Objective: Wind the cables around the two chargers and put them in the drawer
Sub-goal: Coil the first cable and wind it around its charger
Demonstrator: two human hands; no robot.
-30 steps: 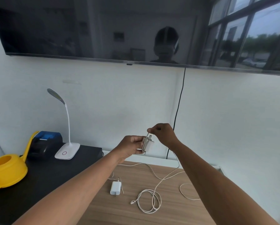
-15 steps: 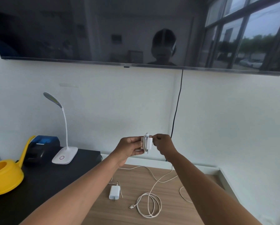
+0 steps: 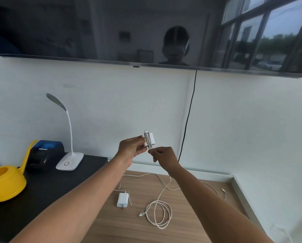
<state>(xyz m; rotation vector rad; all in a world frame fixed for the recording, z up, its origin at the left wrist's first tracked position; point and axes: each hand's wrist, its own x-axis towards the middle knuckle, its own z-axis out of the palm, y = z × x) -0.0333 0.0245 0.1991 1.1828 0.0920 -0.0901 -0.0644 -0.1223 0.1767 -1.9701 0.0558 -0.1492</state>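
My left hand point(image 3: 130, 148) holds a white charger point(image 3: 151, 140) up in the air in front of the wall, with a few turns of white cable around it. Just below the charger my right hand point(image 3: 164, 156) pinches that cable. From there the cable hangs down to the wooden surface point(image 3: 122, 225) and ends in a loose coil point(image 3: 158, 213). A second white charger point(image 3: 122, 199) lies flat on the wood with its thin cable trailing behind it. No drawer is in view.
A black cabinet top point(image 3: 47, 186) at the left carries a yellow watering can point(image 3: 5, 182), a black and blue device point(image 3: 43, 155) and a white desk lamp point(image 3: 68, 160). A television point(image 3: 146, 30) hangs on the wall, its black cord point(image 3: 188, 120) running down.
My right hand has come down from above the charger to just below it, carrying the cable round it. The left hand has tilted the charger slightly.
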